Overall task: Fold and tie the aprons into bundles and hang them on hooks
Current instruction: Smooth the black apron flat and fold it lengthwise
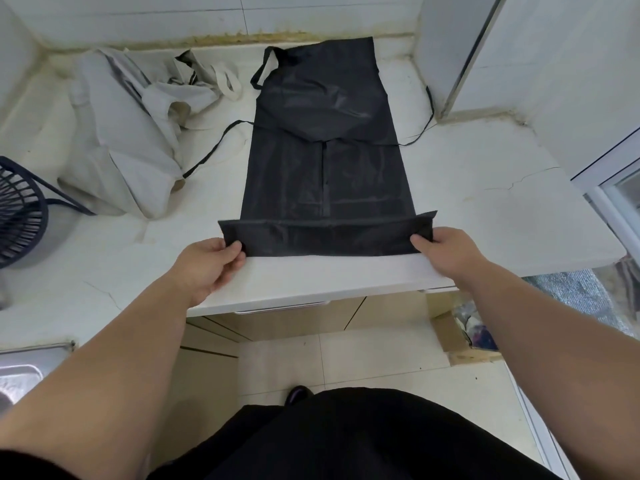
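A black apron [323, 143] lies flat lengthwise on the white countertop [485, 216], folded into a long narrow strip with its neck loop at the far end. Thin black ties trail out to both sides. Its near end is turned over into a low band [325, 237]. My left hand [207, 265] pinches the band's left corner between thumb and fingers. My right hand [446, 251] pinches the right corner the same way. A crumpled white apron [128, 133] lies in a heap to the left of the black one.
A dark slatted basket [20, 216] stands at the left edge. A steel sink [20, 375] shows at lower left. The tiled wall runs along the back, a white cabinet or window frame [519, 64] rises at right. Below the counter edge are cupboard doors and a cardboard box [460, 334].
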A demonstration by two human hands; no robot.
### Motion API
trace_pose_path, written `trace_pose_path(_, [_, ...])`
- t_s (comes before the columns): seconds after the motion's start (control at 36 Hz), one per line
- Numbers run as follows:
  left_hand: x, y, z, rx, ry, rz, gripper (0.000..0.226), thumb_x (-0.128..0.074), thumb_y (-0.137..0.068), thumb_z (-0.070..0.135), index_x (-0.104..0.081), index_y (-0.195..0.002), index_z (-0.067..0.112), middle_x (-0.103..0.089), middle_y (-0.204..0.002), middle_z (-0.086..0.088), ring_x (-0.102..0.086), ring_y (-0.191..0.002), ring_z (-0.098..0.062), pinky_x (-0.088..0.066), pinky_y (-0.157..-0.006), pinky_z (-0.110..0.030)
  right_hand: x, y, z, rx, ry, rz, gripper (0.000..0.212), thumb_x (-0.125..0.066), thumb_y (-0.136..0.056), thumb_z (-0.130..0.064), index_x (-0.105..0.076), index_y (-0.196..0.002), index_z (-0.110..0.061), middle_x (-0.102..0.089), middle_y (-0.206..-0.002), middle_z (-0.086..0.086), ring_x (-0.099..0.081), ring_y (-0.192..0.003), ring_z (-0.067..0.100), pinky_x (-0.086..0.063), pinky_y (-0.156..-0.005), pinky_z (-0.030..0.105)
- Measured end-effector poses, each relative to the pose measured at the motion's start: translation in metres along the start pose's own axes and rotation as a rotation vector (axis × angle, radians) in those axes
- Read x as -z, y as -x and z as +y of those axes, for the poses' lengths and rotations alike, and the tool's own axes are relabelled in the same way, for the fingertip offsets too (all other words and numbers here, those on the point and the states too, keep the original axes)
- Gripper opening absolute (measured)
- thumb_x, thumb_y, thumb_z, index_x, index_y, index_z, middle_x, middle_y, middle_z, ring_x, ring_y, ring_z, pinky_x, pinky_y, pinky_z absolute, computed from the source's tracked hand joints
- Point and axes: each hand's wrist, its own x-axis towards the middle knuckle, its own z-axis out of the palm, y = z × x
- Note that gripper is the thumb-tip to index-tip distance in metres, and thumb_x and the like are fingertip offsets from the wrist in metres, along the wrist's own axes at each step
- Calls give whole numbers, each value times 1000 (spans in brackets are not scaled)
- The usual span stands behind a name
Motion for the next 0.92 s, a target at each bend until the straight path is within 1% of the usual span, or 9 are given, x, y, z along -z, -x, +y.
trace_pose_path(0.17, [-11,-13,3,-195,-589,259,32,-51,-97,33,-61,-87,5,-58,-81,-6,-50,-77,-24,-37,-64,-31,-5,-14,-9,-7,172,33,42,-43,-99,-25,-30,-62,-11,-35,-63,3,-34,-59,20,-25,-50,30])
trace_pose_path(0.36, [-21,-20,4,-174,-796,353,30,-48,-96,35,-56,-86,8,-57,-79,-6,-53,-82,-29,-38,-66,-33,-19,-25,-12,-105,283,72,22,-37,-99,-18,-43,-83,-4,-44,-73,5,-46,-76,27,-34,-65,32])
trace_pose_path(0.47, [-34,-12,6,-223,-884,500,34,-55,-92,26,-48,-119,5,-49,-121,-18,-49,-105,-34,-41,-76,-40,-28,-22,-19,-145,294,160,10,-41,-94,-13,-42,-102,-7,-50,-97,11,-52,-86,31,-40,-69,35])
trace_pose_path(0.53, [-44,-7,8,-413,-1081,547,58,-55,-89,10,-30,-141,10,-30,-143,-17,-36,-124,-35,-39,-92,-42,-32,-17,-26,-58,481,242,31,-47,-89,-6,-42,-119,-9,-48,-112,13,-52,-99,33,-41,-77,39])
trace_pose_path(0.61, [-65,-8,12,-782,-1349,264,74,-48,-89,5,-14,-152,22,-7,-159,-8,-7,-145,-30,-18,-114,-44,-43,-15,-38,289,782,226,51,-49,-87,-12,-40,-137,-20,-40,-137,10,-43,-118,32,-35,-98,40])
trace_pose_path(0.67, [-80,-12,13,-809,-1458,12,63,-38,-97,19,-10,-153,28,4,-161,1,10,-148,-23,-1,-118,-45,-57,-16,-42,449,818,16,49,-37,-96,-24,-32,-144,-25,-26,-152,6,-31,-131,30,-18,-112,43])
trace_pose_path(0.72, [-91,-15,9,-734,-1506,-135,56,-24,-102,37,-3,-153,32,10,-161,4,16,-147,-21,6,-118,-46,-70,-15,-43,429,778,-160,49,-23,-101,-36,-20,-149,-27,-12,-158,4,-19,-140,28,-4,-117,45])
trace_pose_path(0.81, [-87,-23,2,-572,-1503,-132,64,-14,-95,63,9,-150,40,20,-159,5,21,-146,-24,10,-118,-48,-73,-19,-38,375,813,-169,59,-15,-98,-53,-9,-152,-28,-2,-160,7,-13,-143,30,-2,-118,43])
trace_pose_path(0.92, [-59,-32,4,-488,-1489,-48,82,-14,-83,78,10,-150,38,20,-159,4,18,-146,-25,7,-119,-46,-52,-30,-21,291,805,-83,75,-21,-91,-66,-13,-150,-20,-12,-156,8,-23,-138,30,-13,-117,42])
